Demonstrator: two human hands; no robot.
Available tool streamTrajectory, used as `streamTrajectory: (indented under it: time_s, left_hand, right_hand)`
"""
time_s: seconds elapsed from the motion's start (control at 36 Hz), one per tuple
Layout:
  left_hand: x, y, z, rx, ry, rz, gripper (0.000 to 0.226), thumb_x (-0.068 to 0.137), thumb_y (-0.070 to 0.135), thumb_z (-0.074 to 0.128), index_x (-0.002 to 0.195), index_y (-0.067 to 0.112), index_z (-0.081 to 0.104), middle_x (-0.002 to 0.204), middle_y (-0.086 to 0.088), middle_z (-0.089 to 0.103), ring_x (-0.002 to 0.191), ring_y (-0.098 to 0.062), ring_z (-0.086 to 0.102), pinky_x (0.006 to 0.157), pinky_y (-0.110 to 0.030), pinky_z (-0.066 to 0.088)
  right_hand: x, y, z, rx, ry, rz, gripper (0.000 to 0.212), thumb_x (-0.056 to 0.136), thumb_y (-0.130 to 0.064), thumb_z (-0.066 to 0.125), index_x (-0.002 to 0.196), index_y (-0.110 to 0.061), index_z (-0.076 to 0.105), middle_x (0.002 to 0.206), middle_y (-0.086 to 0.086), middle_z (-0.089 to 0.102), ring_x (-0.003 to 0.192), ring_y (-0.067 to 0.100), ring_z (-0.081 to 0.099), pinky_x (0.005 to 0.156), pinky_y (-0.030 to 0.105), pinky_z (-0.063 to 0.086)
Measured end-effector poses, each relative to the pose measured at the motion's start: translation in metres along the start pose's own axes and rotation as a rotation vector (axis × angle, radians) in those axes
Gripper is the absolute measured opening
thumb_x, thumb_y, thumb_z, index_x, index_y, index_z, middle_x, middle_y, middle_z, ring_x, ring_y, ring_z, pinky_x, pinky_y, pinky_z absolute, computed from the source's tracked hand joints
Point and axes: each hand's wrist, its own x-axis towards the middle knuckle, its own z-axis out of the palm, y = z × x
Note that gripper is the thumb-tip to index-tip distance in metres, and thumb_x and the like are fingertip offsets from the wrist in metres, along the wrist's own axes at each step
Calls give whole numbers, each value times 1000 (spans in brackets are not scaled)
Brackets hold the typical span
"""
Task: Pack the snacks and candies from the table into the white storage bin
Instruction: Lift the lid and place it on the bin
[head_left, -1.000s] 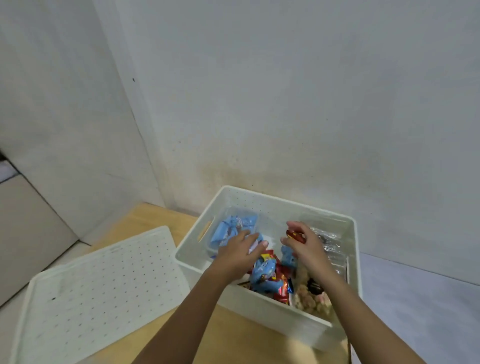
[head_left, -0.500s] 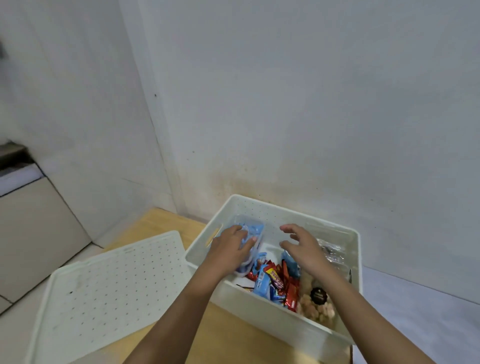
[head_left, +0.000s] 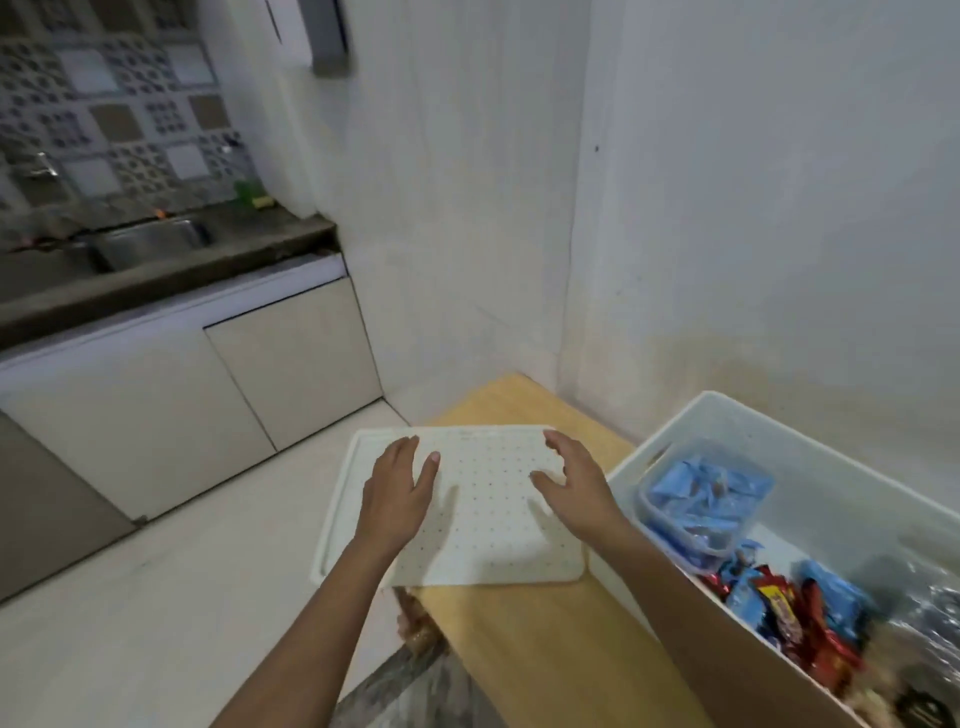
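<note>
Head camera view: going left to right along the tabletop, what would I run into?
Left hand → white perforated lid → right hand → white storage bin, with a clear tub of blue packets, then loose red and blue wrappers.

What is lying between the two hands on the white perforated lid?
Nothing: in the head view, only bare white perforated lid separates left hand from right hand.

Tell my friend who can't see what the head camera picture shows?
Two open hands, left and right, reach over a white dotted lid lying on a wooden table. Right of the lid, an open white bin holds blue and red snacks.
</note>
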Motion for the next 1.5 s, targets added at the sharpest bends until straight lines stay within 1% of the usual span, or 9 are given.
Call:
streamTrajectory:
  time_s: [0.22,0.39,0.53,0.61,0.92,1.03,1.19,1.33,1.5]
  left_hand:
    - [-1,-120,-2,33,71,-328,56,94,45,40,140,13,38,145,-9,39,132,-27,37,104,-48,37]
    - [-6,-164,24,20,43,-482,70,91,50,47,146,14,25,156,-10,19,144,-25,17,112,-47,23]
    - [10,-178,36,-13,-24,-573,84,83,58,55,148,22,18,156,-7,16,143,-27,17,111,-50,23]
    - [17,-183,39,-47,-64,-609,94,77,57,64,149,23,14,155,-7,20,141,-29,21,110,-50,27]
    - [16,-194,9,-94,50,-628,103,65,40,81,147,17,21,144,-16,33,134,-33,32,106,-47,34]
    - [20,-191,-31,-130,171,-612,103,66,38,82,147,22,21,145,-12,33,134,-30,32,107,-49,33]
    - [29,-161,-92,-136,299,-545,101,66,37,81,146,22,23,146,-8,34,134,-27,34,106,-46,34]
    - [34,-116,-124,-171,315,-470,101,67,38,80,147,23,21,147,-9,31,135,-28,33,106,-46,34]
    - [48,-60,-134,-225,250,-342,113,43,64,73,139,20,33,134,-9,47,117,-31,51,89,-51,50]
  right_hand:
    - [29,62,76,-91,-87,260,75,90,-25,59,148,-9,15,154,11,18,142,24,18,114,34,20]
    - [45,101,106,-206,37,433,90,82,-38,67,147,-7,12,155,16,8,144,30,6,117,44,16]
    - [53,113,115,-294,121,481,102,73,-47,72,147,-10,11,154,13,14,143,31,10,116,48,19]
    - [54,114,116,-331,163,510,102,65,-48,78,142,-9,22,147,14,27,137,33,23,108,51,32]
    - [50,95,129,-210,174,460,104,58,-39,86,138,-5,29,144,16,29,133,35,24,105,50,33]
    - [57,61,135,-93,184,374,110,63,-37,84,145,-6,18,148,12,22,135,31,26,110,44,32]
    - [70,2,115,-4,217,237,104,62,-36,85,141,-4,25,145,11,24,131,31,31,107,44,36]
    - [67,-44,69,4,288,174,102,68,-34,82,144,-2,21,149,11,19,137,30,24,111,37,28]
    - [44,-72,-6,-11,428,162,100,66,-35,83,140,1,26,148,12,21,134,31,30,108,37,34]
